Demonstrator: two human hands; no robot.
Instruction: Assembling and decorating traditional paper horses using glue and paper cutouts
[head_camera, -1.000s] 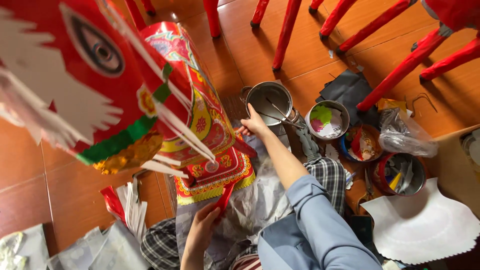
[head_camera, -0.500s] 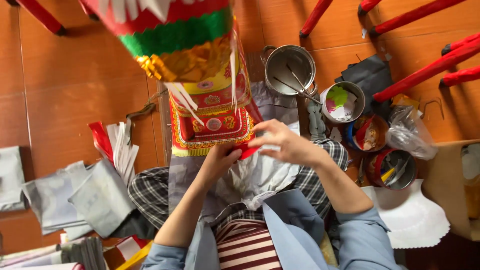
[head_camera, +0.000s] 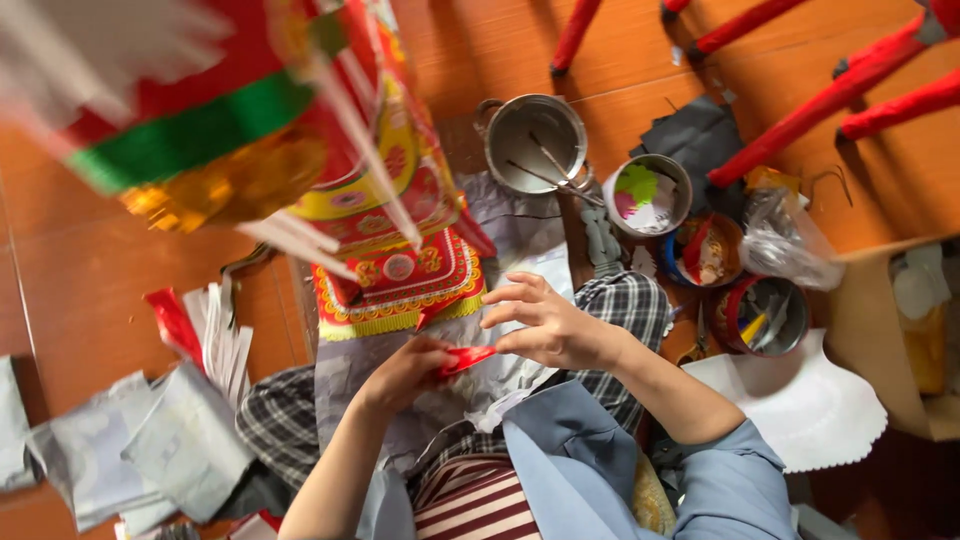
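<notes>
My left hand (head_camera: 405, 368) and my right hand (head_camera: 545, 322) meet over my lap, both pinching a small red paper strip (head_camera: 466, 357). The left hand grips its left end, the right fingers hold its right end from above. Just beyond the hands stands a tall paper figure (head_camera: 390, 215) decorated in red, yellow and green, with a fringed base. Its blurred upper part, with a green band and gold trim (head_camera: 200, 150), fills the top left. Grey paper (head_camera: 350, 380) lies over my checked trousers under the hands.
A metal pot (head_camera: 535, 142) with sticks sits ahead, and several small round tins (head_camera: 650, 195) of paper scraps and tools lie to the right. Red stool legs (head_camera: 830, 95) cross the top right. White scalloped paper (head_camera: 800, 400), a cardboard box (head_camera: 900, 340) and grey paper sheets (head_camera: 150, 450) lie around.
My right hand came back from the metal pot to my lap and joined the left hand on the red strip. The view shifted, and the paper figure's upper part swung left.
</notes>
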